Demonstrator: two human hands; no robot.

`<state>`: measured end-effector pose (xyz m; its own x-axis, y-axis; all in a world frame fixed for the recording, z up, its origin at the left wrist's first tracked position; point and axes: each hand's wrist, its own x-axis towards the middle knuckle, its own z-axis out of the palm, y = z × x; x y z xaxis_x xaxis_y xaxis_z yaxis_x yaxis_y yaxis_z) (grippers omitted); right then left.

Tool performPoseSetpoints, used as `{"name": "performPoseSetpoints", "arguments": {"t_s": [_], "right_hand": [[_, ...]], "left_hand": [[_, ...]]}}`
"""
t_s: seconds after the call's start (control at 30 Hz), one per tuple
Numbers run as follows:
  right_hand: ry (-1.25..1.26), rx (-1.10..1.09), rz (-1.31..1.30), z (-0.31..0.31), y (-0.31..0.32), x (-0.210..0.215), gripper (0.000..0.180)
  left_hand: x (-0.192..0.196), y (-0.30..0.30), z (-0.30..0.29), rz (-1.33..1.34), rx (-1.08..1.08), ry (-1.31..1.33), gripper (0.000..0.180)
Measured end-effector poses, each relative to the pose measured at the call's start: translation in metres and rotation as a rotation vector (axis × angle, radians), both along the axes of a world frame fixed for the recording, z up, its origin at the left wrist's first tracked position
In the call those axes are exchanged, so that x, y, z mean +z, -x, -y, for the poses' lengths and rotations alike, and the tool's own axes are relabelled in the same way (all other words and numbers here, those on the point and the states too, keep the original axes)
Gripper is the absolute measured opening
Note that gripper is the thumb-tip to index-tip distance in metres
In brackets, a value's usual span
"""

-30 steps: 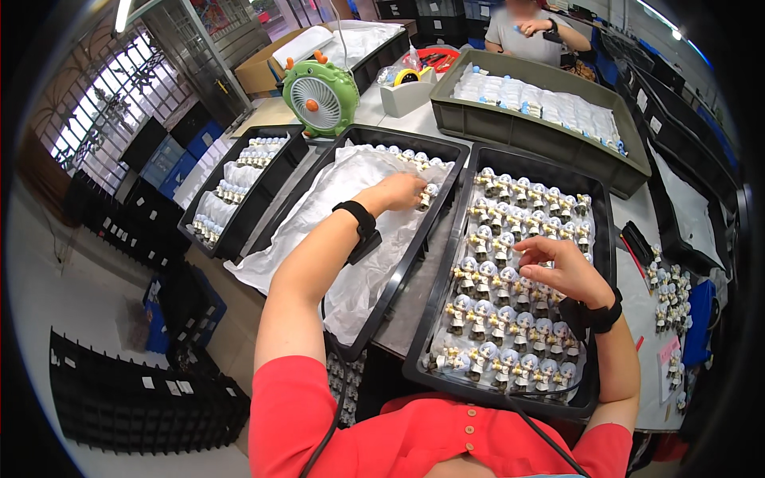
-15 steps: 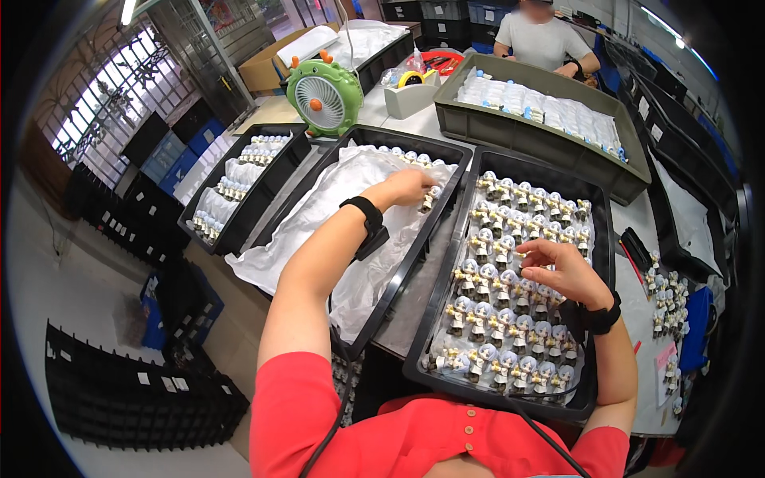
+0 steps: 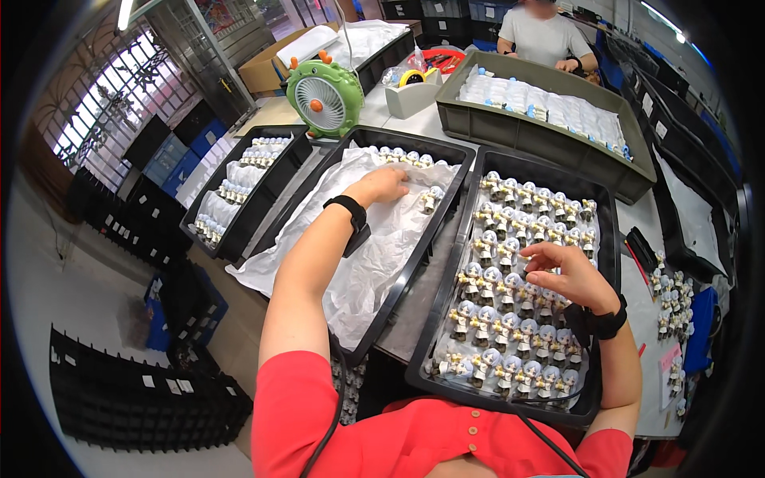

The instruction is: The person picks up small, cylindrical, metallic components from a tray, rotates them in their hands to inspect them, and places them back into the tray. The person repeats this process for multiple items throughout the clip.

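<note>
My left hand (image 3: pixel 388 185) lies over the white paper sheet (image 3: pixel 362 255) lining the middle black tray (image 3: pixel 456 209). Its fingers stretch to the right, with no figurine visible in them. Just right of it, a small pale-haired figurine (image 3: pixel 431 199) rests on the paper, apart from my fingertips. A row of similar figurines (image 3: pixel 406 156) runs along that tray's far end. Above the right black tray (image 3: pixel 612 231) hovers my right hand (image 3: pixel 570 275), fingers curved and a gap between forefinger and thumb. Several rows of figurines (image 3: pixel 502 323) fill this tray, some hidden under the hand.
A third black tray (image 3: pixel 299 155) with figurines and paper strips stands at left, near a green fan (image 3: pixel 325 99). Behind the right tray sits a large olive bin (image 3: pixel 542 139). Loose figurines (image 3: pixel 673 299) lie at the right. Across the table is another person (image 3: pixel 546 40).
My left hand has moved left from the figurine in the middle tray, which now shows uncovered on the paper. My right hand has hardly moved.
</note>
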<state>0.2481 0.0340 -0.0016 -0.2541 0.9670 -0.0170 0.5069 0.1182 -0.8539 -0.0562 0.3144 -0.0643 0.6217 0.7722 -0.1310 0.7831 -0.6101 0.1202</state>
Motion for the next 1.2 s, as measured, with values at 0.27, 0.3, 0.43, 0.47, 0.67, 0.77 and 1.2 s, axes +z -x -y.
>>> {"name": "performPoseSetpoints", "arguments": {"t_s": [0.27,0.3,0.43,0.47,0.67,0.77,1.2], "right_hand": [[0.009,-0.009,0.008,0.001,-0.002,-0.002,0.033],[0.003,-0.002,0.016,0.0,-0.002,-0.001,0.033],[0.014,-0.001,0.006,0.001,-0.002,-0.002,0.033],[0.013,-0.001,0.003,0.0,-0.003,-0.002,0.033],[0.037,-0.009,0.005,-0.001,-0.002,0.0,0.034],[0.04,-0.009,0.018,-0.002,-0.002,-0.001,0.034],[0.063,-0.005,0.001,-0.003,-0.003,-0.005,0.036]], "left_hand": [[0.02,-0.015,0.011,-0.017,0.048,0.018,0.03],[0.018,-0.012,0.009,-0.023,0.054,-0.003,0.029],[0.0,0.01,-0.019,-0.129,0.133,-0.075,0.03],[-0.002,0.015,-0.027,-0.176,0.168,-0.091,0.03],[-0.016,0.034,-0.031,-0.002,0.096,-0.135,0.032],[-0.02,0.034,-0.036,-0.007,0.117,-0.146,0.033],[-0.009,0.042,-0.028,-0.084,0.234,-0.298,0.044]]}}
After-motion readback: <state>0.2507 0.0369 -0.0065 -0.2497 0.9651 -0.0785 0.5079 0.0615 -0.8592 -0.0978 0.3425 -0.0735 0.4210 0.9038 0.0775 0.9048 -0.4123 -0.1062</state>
